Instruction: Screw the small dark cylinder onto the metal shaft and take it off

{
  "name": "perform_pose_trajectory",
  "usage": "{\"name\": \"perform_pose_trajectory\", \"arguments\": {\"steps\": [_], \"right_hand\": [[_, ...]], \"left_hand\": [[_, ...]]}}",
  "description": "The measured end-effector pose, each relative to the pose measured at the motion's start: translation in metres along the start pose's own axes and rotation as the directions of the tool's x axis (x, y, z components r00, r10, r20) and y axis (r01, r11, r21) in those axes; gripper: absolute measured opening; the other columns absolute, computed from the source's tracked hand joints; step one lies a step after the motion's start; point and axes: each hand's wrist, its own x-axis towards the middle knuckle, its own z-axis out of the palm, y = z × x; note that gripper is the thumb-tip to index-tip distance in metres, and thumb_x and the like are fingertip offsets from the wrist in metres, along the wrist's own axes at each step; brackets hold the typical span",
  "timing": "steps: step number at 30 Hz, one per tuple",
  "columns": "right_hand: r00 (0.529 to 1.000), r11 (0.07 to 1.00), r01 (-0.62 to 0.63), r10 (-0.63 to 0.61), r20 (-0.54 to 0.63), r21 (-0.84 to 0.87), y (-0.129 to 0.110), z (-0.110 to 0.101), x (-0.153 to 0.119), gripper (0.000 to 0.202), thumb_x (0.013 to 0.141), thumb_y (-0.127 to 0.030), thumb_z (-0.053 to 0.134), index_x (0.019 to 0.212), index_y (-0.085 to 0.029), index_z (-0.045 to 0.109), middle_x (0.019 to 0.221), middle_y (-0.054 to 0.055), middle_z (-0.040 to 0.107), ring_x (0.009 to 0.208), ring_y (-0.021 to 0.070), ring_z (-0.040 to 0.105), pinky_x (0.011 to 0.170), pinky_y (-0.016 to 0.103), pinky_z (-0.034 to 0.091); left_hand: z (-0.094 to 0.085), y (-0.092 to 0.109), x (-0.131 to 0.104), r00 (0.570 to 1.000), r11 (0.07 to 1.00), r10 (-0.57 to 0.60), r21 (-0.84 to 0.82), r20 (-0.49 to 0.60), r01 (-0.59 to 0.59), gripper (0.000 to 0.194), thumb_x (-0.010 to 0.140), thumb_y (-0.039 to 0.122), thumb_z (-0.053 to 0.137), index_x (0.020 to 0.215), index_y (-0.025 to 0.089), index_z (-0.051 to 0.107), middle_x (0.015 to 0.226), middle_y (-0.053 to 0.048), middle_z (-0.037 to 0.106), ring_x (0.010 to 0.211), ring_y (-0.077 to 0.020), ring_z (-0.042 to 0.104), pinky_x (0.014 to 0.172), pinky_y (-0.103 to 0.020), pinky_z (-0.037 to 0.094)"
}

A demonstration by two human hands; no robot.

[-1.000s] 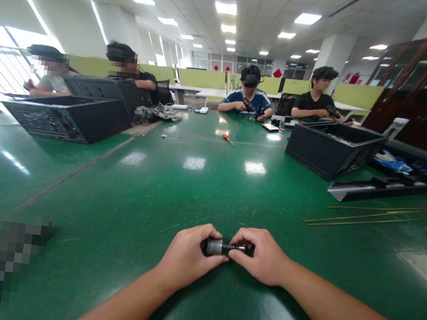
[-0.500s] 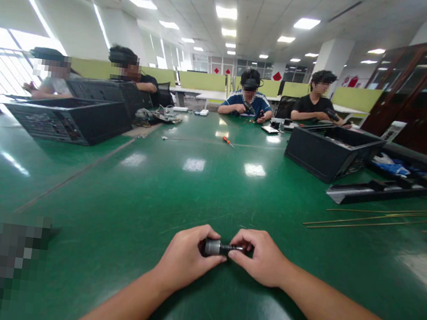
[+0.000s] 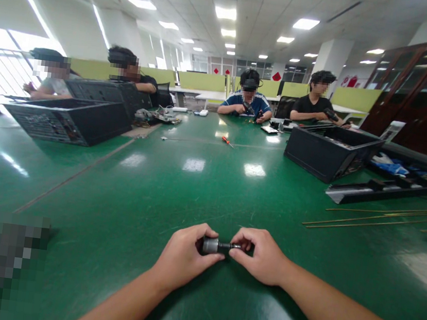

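Observation:
Low in the centre of the view, my left hand (image 3: 186,254) is closed round a small silver-and-black cylinder (image 3: 211,246), thumb below and fingers above. A thin dark shaft (image 3: 223,246) runs from the cylinder's right end to my right hand (image 3: 259,256). The right thumb and fingers pinch the shaft's far end, where a bit of shiny metal shows between them. I cannot tell whether shaft and cylinder are one piece. Both hands are close above the green table (image 3: 193,199), their fingertips a little apart.
Black computer cases stand at left (image 3: 86,121) and right (image 3: 327,153). An orange screwdriver (image 3: 226,140) lies further back. Thin brass-coloured rods (image 3: 361,221) and a long metal rail (image 3: 369,192) lie at right. Several people sit across the table, one in a blue shirt (image 3: 226,102).
My left hand has shifted slightly left with the cylinder, so more of the thin shaft shows between the hands. My right hand has hardly moved.

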Motion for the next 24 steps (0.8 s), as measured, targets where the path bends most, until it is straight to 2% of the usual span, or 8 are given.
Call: {"name": "perform_pose_trajectory", "arguments": {"steps": [15, 24], "right_hand": [[1.000, 0.999, -0.022, 0.023, -0.017, 0.042, 0.0000, -0.0017, 0.0000, 0.004, 0.079, -0.020, 0.067, 0.081, -0.017, 0.067, 0.068, -0.001, 0.064, 0.063, 0.0127, 0.057, 0.060, 0.022, 0.044], [0.998, 0.997, -0.042, 0.044, -0.033, 0.072, 0.0020, -0.0039, 0.0005, 0.005, 0.080, -0.021, 0.067, 0.081, -0.017, 0.067, 0.067, -0.001, 0.063, 0.061, 0.0124, 0.056, 0.059, 0.023, 0.044]], "left_hand": [[-0.0022, -0.0031, 0.0008, 0.999, 0.999, 0.023, -0.037, -0.040, -0.025, 0.027, 0.068, 0.028, 0.080, 0.090, 0.021, 0.067, 0.083, 0.000, 0.072, 0.077, -0.0169, 0.067, 0.071, -0.027, 0.051], [-0.0055, -0.0012, 0.0026, 0.999, 0.999, -0.017, -0.044, -0.046, 0.015, 0.026, 0.069, 0.027, 0.081, 0.090, 0.021, 0.067, 0.083, 0.001, 0.071, 0.077, -0.0169, 0.067, 0.071, -0.028, 0.051]]}}
